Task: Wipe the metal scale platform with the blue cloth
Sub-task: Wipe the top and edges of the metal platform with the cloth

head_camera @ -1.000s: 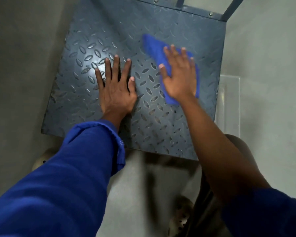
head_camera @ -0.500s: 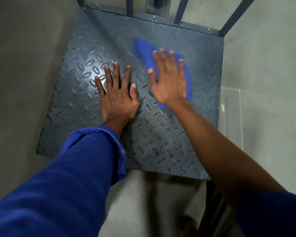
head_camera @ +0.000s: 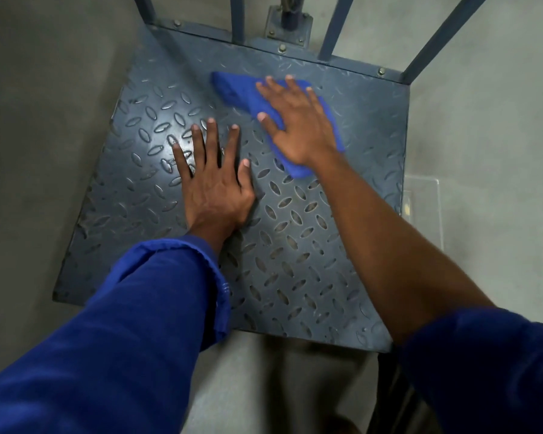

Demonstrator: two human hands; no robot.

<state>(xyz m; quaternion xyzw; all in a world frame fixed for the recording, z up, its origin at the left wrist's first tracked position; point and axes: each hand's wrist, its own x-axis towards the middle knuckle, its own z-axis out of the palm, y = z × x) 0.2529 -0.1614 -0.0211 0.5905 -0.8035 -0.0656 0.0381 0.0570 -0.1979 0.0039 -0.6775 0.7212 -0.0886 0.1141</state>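
My right hand (head_camera: 298,126) is flat, fingers straight, pressing blue cloth (head_camera: 232,87) onto the scale platform (head_camera: 295,245) near its far edge. My left hand (head_camera: 212,189) is flat on the plate mid-left, holding nothing.

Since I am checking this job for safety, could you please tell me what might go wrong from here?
1. The right hand presses the blue cloth flat, ungripped; it may bunch or slip on the raised tread of the platform.
2. The cloth lies near the rear bolts and rail posts; fingers could knock them.
3. The left hand rests on the platform, so that patch may go unwiped.
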